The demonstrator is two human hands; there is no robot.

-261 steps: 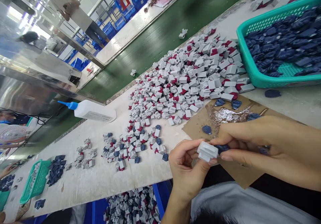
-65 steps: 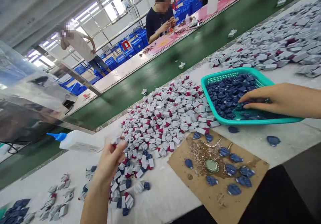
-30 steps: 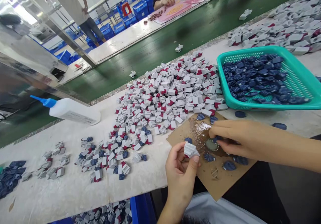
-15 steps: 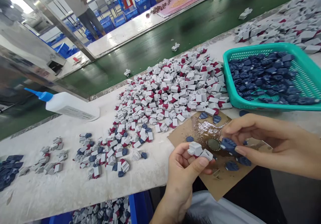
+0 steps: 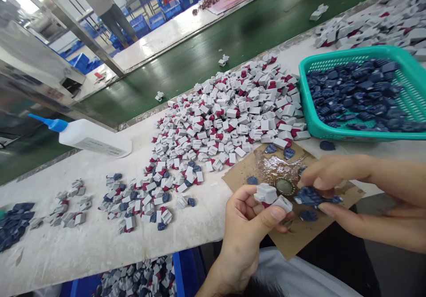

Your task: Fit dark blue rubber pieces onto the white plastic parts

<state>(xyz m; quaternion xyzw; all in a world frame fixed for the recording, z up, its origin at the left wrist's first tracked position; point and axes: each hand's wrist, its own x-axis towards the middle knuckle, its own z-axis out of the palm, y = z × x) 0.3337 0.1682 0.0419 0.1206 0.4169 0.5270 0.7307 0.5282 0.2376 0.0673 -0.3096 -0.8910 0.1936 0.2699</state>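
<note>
Over the cardboard: both hands meet.
Left hand: grip closed on one grey block.
Right hand: grip pinching one blue cap, just beside the block.
Basket: one, teal, holding many blue caps.
Bottle: one, lying on the surface.
Blue bin: grey blocks inside.

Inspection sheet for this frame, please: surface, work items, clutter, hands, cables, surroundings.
Surface: white worktable, stained brown cardboard sheet.
Job's things: small grey plastic block; dark blue ribbed piece.
Clutter: heap of grey-and-red blocks; teal mesh basket of blue pieces; white squeeze bottle with blue nozzle; round metal cap.
Hands: left hand holds block; right hand pinches blue piece.
Cables: nothing seen.
Surroundings: green conveyor belt; blue crates.
</note>
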